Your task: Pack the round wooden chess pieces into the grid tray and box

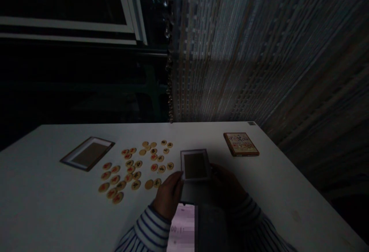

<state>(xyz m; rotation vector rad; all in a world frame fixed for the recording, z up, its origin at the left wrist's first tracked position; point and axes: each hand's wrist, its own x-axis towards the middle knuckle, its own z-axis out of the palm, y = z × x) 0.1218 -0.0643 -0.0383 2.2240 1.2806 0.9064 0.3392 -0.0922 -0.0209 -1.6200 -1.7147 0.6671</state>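
Note:
A shallow rectangular box part (196, 165) with a pale border and a dark middle is held up over the table between my two hands. My left hand (168, 193) has its fingers closed on the lower left edge. On the opposite side my right hand (227, 183) grips the right edge, its fingers mostly lost in shadow. Left of my left hand lie several round Chinese chess pieces (135, 184), some with red characters, some with dark ones and a few showing blank faces. A similar shallow box part (90, 154) rests at the far left.
A decorated Chinese chess box (241, 144) lies at the right of the white table (72, 213). A lit phone (181, 227) is at the near edge, below my hands. Behind the table hang string curtains (213, 52), beside a dark window (63, 6). The room is dim.

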